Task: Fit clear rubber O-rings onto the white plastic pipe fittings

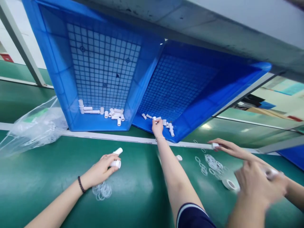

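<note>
My left hand [104, 167], with a dark beaded bracelet at the wrist, is closed round a short white plastic tube [116, 164] above the green tabletop. A second white tube [118, 151] sticks out past its fingers. Just below that wrist lies a pile of thin clear rings [102, 191]. My right hand [157, 128] reaches over the front wall of the right blue bin [190, 123], its fingertips pinched on a white tube [158, 119]. Beside those fingers, more white tubes [171, 129] lie along the bin's low edge.
The left blue bin [99, 123] is tilted and has several white tubes at its bottom. At far left rests a clear plastic bag [40, 126]. A co-worker's hands [224, 147] hold white pieces at right, near scattered rings [213, 163] and a white roll [229, 184].
</note>
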Demonstrator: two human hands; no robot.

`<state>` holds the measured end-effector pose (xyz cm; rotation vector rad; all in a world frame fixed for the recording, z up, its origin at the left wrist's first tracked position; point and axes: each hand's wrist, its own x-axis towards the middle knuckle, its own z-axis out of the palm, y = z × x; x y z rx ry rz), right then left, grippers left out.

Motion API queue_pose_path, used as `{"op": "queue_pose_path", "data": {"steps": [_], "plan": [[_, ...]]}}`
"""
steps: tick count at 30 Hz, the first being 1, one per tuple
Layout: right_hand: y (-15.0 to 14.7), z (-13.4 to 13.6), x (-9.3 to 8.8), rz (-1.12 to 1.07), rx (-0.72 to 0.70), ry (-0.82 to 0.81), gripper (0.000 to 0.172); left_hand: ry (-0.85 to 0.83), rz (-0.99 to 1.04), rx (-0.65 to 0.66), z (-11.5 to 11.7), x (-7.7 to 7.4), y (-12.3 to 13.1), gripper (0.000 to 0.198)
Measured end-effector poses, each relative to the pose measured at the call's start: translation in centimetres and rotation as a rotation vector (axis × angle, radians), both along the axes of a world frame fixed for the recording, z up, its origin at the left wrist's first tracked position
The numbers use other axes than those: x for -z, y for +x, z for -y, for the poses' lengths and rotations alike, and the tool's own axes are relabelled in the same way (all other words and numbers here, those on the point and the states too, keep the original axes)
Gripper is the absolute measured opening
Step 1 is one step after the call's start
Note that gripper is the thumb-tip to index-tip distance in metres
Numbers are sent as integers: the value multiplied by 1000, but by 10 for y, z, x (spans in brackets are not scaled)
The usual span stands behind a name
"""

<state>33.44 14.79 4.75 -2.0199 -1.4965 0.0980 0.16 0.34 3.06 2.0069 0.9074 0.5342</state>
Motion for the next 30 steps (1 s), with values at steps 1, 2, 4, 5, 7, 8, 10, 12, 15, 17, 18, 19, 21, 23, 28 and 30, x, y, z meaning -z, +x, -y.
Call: {"op": "queue_pose_path", "data": {"steps": [1, 2, 4, 5, 7, 8, 10, 12, 15, 17, 18, 19, 21, 23, 28, 30], "plan": [[-8, 11, 3, -25, -23, -12, 31, 16, -15, -11, -2, 2, -1, 32], [-18, 21, 5, -73, -62, -31, 29, 34, -25, -25, -5, 5, -2, 32], [-41, 43, 11, -261, -215, -71, 27, 92, -22, -87, -10, 8, -4, 32], [-54, 53, 13, -398, -326, -97, 26, 124, -12, -142, -12, 8, -5, 31], [-80, 72, 15, -707, -556, -157, 25, 151, 19, -296, -15, 9, -8, 29], [-93, 79, 15, -840, -643, -181, 26, 131, 39, -364, -15, 9, -9, 29], [-115, 91, 15, -1002, -730, -202, 35, 29, 96, -429, -16, 11, -13, 32], [-133, 98, 16, -1074, -756, -181, 46, -82, 151, -406, -17, 15, -15, 35], [-151, 105, 24, -1129, -723, -87, 46, -180, 235, -364, -20, 24, -15, 32], [-160, 109, 31, -1200, -703, -24, 39, -238, 323, -357, -22, 30, -13, 30], [-164, 112, 34, -1225, -706, -4, 37, -266, 376, -351, -22, 32, -11, 30], [-167, 114, 37, -1223, -716, 7, 35, -293, 425, -345, -23, 33, -8, 30], [-172, 119, 41, -1101, -744, 25, 30, -359, 514, -341, -22, 32, -4, 30], [-174, 123, 40, -884, -781, 54, 27, -439, 609, -364, -21, 28, -2, 35], [-171, 132, 33, -604, -816, 88, 19, -517, 806, -453, -24, 22, -9, 54], [-171, 136, 33, -440, -956, -30, 7, -542, 854, -484, -27, 21, -15, 52]]}}
